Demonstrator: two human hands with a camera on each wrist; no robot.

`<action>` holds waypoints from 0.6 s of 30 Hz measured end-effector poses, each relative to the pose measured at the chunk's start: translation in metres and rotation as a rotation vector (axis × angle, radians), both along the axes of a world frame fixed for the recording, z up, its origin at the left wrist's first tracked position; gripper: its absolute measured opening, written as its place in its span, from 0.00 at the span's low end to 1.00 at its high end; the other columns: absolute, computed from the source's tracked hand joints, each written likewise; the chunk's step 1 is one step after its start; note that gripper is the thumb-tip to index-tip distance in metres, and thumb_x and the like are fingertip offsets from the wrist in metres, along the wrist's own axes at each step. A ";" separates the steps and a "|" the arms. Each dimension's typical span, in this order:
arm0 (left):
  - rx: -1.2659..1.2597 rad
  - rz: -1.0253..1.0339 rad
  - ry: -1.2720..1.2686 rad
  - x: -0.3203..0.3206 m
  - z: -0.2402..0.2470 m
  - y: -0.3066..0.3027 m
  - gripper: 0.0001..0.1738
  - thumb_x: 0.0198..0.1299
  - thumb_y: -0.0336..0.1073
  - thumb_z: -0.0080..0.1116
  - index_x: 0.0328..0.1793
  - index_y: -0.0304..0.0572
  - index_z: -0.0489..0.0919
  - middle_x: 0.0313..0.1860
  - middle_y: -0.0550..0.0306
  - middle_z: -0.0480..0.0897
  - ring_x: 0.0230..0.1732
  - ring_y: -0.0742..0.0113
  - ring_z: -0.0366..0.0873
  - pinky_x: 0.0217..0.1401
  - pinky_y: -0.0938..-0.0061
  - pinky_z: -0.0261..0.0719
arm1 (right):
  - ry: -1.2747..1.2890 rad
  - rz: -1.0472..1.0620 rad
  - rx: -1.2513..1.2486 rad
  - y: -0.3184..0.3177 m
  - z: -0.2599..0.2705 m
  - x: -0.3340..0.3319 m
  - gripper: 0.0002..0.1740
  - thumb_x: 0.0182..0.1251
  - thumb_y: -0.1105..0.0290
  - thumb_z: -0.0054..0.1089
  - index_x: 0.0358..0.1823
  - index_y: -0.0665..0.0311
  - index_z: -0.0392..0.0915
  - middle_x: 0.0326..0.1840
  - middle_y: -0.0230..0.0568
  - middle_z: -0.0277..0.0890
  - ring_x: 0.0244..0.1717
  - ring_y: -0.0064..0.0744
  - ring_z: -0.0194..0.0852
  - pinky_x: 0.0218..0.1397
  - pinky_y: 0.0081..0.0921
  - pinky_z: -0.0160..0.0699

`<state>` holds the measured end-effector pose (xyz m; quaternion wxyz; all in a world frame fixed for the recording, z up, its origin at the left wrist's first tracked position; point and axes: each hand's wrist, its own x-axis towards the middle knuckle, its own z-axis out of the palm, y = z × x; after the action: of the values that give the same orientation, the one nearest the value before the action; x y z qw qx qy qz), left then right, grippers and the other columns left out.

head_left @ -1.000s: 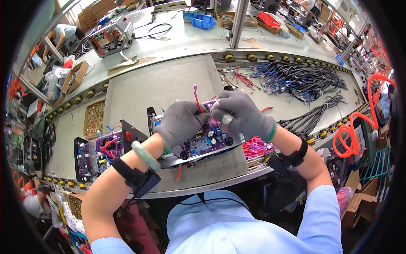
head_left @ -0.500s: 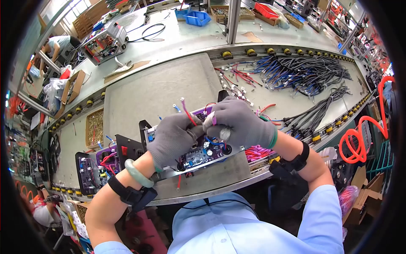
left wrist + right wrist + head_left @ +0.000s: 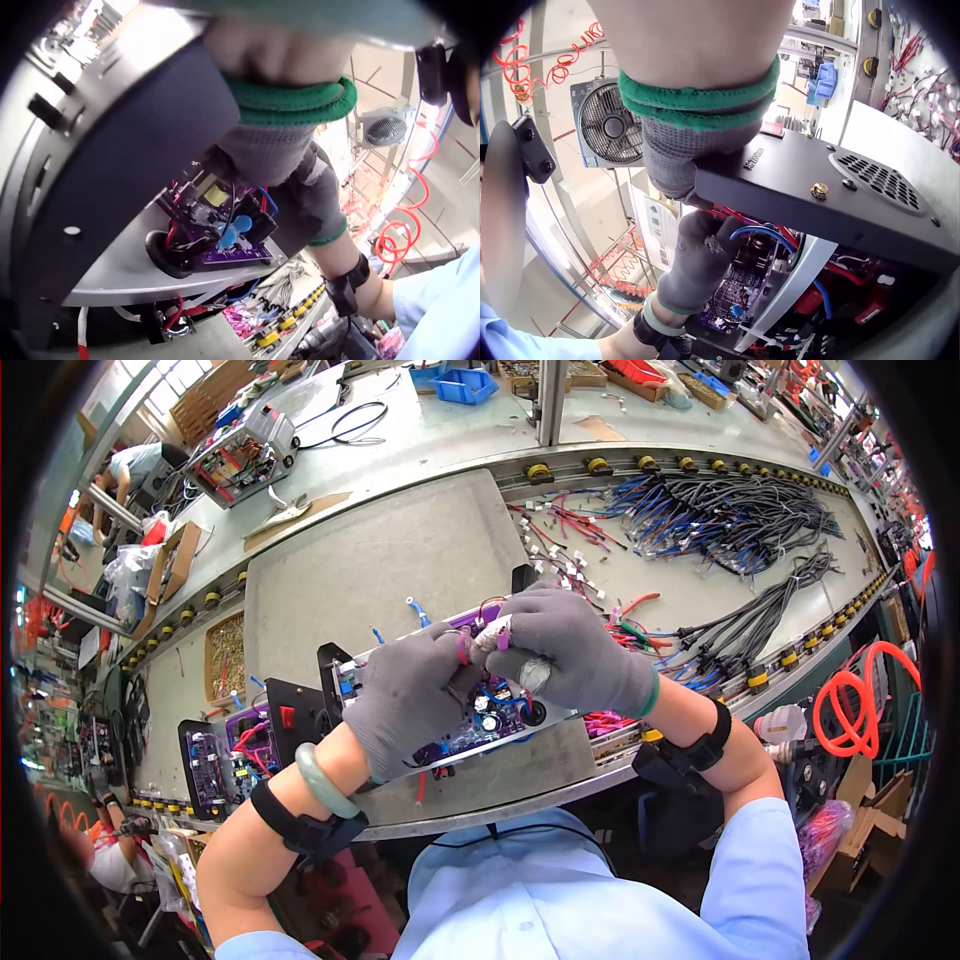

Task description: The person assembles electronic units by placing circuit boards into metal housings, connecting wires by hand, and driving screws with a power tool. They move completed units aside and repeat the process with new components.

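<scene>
Together, left hand [image 3: 410, 685] and right hand [image 3: 570, 645] pinch pink wire [image 3: 463, 648] above the chassis [image 3: 557, 712] holding purple board [image 3: 468, 733]

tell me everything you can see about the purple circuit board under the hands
The purple circuit board lies flat in a silver metal chassis with a black end panel, set at an angle on the grey pallet. It carries blue disc parts, a yellow-topped block, and red and blue wires. The gloved left hand and right hand cover its middle, pinching a red wire above it.
</scene>
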<state>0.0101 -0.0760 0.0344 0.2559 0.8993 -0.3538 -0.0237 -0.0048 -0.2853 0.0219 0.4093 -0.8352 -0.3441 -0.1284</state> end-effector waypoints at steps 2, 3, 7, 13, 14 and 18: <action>-0.009 -0.087 0.044 0.003 0.000 0.005 0.08 0.61 0.36 0.59 0.45 0.47 0.81 0.41 0.51 0.82 0.36 0.46 0.82 0.37 0.57 0.79 | -0.032 0.006 0.065 0.001 -0.002 -0.002 0.07 0.55 0.70 0.68 0.37 0.58 0.84 0.30 0.38 0.80 0.32 0.43 0.79 0.37 0.35 0.73; -0.007 -0.087 0.046 0.004 0.000 0.003 0.08 0.61 0.36 0.59 0.45 0.47 0.81 0.41 0.51 0.82 0.36 0.46 0.82 0.37 0.57 0.79 | -0.031 0.006 0.067 0.000 -0.003 0.000 0.07 0.55 0.70 0.68 0.37 0.58 0.84 0.30 0.38 0.80 0.32 0.43 0.79 0.37 0.35 0.73; 0.202 -0.138 -0.116 0.002 0.003 -0.004 0.16 0.58 0.35 0.60 0.54 0.51 0.78 0.44 0.55 0.81 0.38 0.48 0.83 0.38 0.56 0.80 | -0.002 -0.045 0.082 0.001 0.000 -0.002 0.10 0.52 0.73 0.71 0.36 0.59 0.84 0.30 0.38 0.81 0.32 0.42 0.79 0.37 0.34 0.73; 0.304 -0.167 -0.033 0.013 0.027 -0.001 0.09 0.57 0.33 0.64 0.44 0.43 0.82 0.39 0.54 0.83 0.38 0.56 0.85 0.40 0.65 0.82 | 0.094 -0.113 0.214 0.005 0.012 -0.019 0.10 0.52 0.75 0.70 0.36 0.63 0.81 0.27 0.45 0.79 0.26 0.42 0.79 0.31 0.32 0.76; 0.290 -0.164 -0.056 0.011 0.028 -0.001 0.09 0.57 0.33 0.64 0.44 0.43 0.82 0.39 0.54 0.83 0.38 0.56 0.85 0.40 0.65 0.82 | 0.054 -0.159 0.163 0.001 0.021 -0.025 0.10 0.51 0.75 0.71 0.36 0.63 0.81 0.27 0.44 0.79 0.26 0.42 0.79 0.32 0.33 0.77; -0.361 -0.135 0.557 -0.007 0.034 -0.008 0.12 0.64 0.27 0.63 0.53 0.37 0.84 0.36 0.67 0.83 0.41 0.81 0.77 0.45 0.81 0.77 | 0.012 -0.231 0.191 -0.007 0.031 -0.034 0.11 0.50 0.75 0.71 0.37 0.62 0.82 0.27 0.42 0.79 0.29 0.43 0.79 0.34 0.35 0.77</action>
<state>0.0033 -0.0844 0.0689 0.4955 0.7730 -0.3277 -0.2224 -0.0389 -0.2924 0.0529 0.4715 -0.8272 -0.2296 -0.2017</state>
